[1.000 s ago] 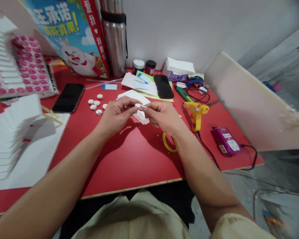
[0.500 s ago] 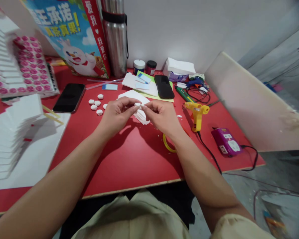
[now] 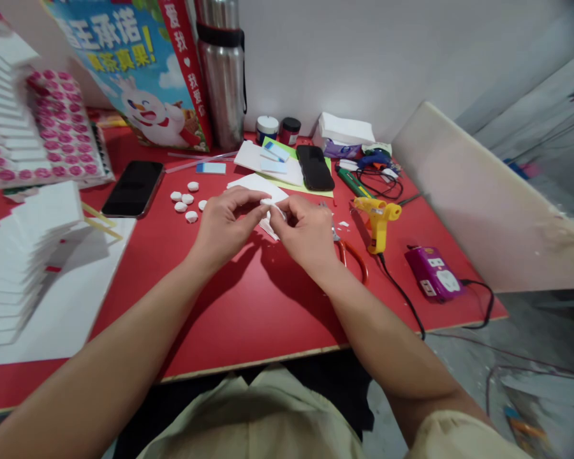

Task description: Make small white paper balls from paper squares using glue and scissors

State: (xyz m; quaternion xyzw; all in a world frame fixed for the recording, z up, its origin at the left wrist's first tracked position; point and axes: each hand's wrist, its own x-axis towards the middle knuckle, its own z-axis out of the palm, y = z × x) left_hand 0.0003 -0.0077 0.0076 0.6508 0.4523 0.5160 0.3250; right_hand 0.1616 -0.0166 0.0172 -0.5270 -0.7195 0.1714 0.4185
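Observation:
My left hand [image 3: 226, 222] is closed, its thumb and index finger pinching a small white piece [image 3: 267, 201] that looks like folded paper. On the other side, my right hand [image 3: 307, 231] grips the same piece, its fingertips close to the left ones. Both hands hover above a stack of white paper [image 3: 266, 226], partly covered by them. Left of my left hand lie several small white rounded pieces [image 3: 187, 199]. Scissors [image 3: 355, 258] with orange handles rest beside my right wrist, their blades partly hidden behind the hand.
A yellow glue gun [image 3: 377, 220] stands on the red table at right, near a purple power socket [image 3: 434, 273] with a cord. Two phones [image 3: 132, 188] [image 3: 314, 167], a steel flask [image 3: 224, 89] and two jars [image 3: 267, 127] are farther back. Fanned white pieces [image 3: 14, 261] stand at left.
My right hand has turned and shifted slightly left, its fingers more curled around the white piece. More of the orange-handled scissors shows now, and the yellow ring is out of sight.

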